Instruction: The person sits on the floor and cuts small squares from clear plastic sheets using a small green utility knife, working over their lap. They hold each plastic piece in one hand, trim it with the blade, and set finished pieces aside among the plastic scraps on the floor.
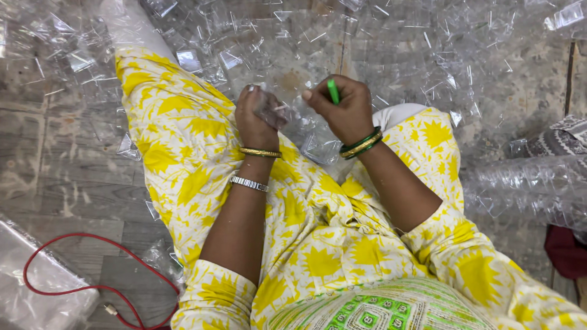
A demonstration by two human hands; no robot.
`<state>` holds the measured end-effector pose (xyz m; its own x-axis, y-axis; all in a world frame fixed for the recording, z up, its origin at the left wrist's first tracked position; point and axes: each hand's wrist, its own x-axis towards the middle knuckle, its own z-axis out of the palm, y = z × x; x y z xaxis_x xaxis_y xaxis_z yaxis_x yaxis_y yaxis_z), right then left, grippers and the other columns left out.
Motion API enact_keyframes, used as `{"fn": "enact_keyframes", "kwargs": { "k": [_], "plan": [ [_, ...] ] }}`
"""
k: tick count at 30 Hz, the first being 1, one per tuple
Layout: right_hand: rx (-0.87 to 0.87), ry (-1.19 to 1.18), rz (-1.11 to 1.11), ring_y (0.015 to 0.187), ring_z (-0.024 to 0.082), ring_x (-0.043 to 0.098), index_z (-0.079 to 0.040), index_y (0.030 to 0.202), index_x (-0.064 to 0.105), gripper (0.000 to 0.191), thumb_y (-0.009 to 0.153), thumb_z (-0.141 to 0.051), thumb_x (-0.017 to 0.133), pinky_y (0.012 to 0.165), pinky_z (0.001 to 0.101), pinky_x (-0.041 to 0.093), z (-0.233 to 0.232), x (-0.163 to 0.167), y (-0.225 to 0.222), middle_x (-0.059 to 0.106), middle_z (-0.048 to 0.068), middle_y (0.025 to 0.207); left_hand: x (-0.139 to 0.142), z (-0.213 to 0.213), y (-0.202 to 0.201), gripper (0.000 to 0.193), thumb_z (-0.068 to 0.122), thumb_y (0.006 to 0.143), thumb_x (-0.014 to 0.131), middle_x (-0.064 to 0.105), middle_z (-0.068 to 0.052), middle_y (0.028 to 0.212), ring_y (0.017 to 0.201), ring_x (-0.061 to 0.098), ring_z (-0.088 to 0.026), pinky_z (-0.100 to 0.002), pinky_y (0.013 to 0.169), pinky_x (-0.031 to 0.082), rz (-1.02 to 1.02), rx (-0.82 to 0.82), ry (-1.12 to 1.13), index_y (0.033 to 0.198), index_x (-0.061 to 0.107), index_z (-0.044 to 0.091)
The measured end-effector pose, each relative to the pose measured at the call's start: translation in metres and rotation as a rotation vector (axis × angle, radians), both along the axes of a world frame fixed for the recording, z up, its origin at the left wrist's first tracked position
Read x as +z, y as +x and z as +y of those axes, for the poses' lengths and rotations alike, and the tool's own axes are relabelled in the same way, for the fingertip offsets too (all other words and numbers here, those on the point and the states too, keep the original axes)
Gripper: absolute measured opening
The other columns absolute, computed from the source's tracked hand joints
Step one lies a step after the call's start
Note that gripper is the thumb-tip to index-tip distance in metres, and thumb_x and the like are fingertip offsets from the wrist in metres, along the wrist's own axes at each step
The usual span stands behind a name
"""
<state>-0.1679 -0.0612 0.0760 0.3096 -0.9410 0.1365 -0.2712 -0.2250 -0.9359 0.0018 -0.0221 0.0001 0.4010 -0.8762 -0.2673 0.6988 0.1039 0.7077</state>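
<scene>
Clear plastic piece [269,109] within left hand [254,119] fingers.

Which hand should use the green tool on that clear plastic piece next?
Probably the right hand: it already holds the green tool, tip pointing up and close to the clear plastic piece. The left hand has its grip closed around that piece, so it looks best placed to keep it steady.
</scene>
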Motion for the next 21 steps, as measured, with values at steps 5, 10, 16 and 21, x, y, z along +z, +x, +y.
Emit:
{"fn": "enact_keyframes", "kwargs": {
  "k": [5,10,16,21],
  "plan": [
    [0.153,-0.059,-0.009,0.068,0.004,0.056,-0.003,0.104,0.066,0.035,0.11,-0.036,0.057,0.062,0.0241,0.046,0.0,0.006,-0.006,0.06,-0.003,0.077,-0.001,-0.001,0.004,0.018,0.022,0.104,0.047,0.051,-0.005,0.072,0.06,0.048,-0.016,-0.032,0.053,0.042,0.152,-0.011,-0.153,0.09,0.049,0.01],
    [0.075,-0.121,0.238,0.062,0.01,0.059,-0.004,0.093,0.072,0.044,0.11,-0.04,0.055,0.058,0.0288,0.046,0.003,0.004,0.001,0.064,0.004,0.07,-0.002,0.001,0.003,0.019,0.024,0.102,0.045,0.051,-0.005,0.069,0.056,0.049,-0.017,-0.031,0.047,0.04,0.224,-0.05,-0.141,0.087,0.048,0.012],
    [0.137,-0.157,0.216,0.062,0.011,0.061,-0.003,0.089,0.069,0.043,0.109,-0.039,0.057,0.058,0.0292,0.047,0.024,0.005,0.016,0.067,0.005,0.073,-0.005,-0.003,-0.004,0.02,0.025,0.102,0.046,0.056,-0.005,0.072,0.058,0.054,-0.016,-0.03,0.047,0.045,0.112,0.139,-0.016,0.092,0.055,0.01],
    [0.182,-0.098,0.143,0.063,0.011,0.046,-0.001,0.083,0.064,0.039,0.108,-0.03,0.065,0.058,0.0304,0.04,0.036,0.009,0.017,0.054,0.005,0.068,-0.007,-0.001,-0.003,0.016,0.024,0.101,0.044,0.059,-0.005,0.078,0.06,0.059,-0.017,-0.031,0.049,0.049,0.035,0.131,-0.017,0.098,0.055,0.012]
  ]
}}
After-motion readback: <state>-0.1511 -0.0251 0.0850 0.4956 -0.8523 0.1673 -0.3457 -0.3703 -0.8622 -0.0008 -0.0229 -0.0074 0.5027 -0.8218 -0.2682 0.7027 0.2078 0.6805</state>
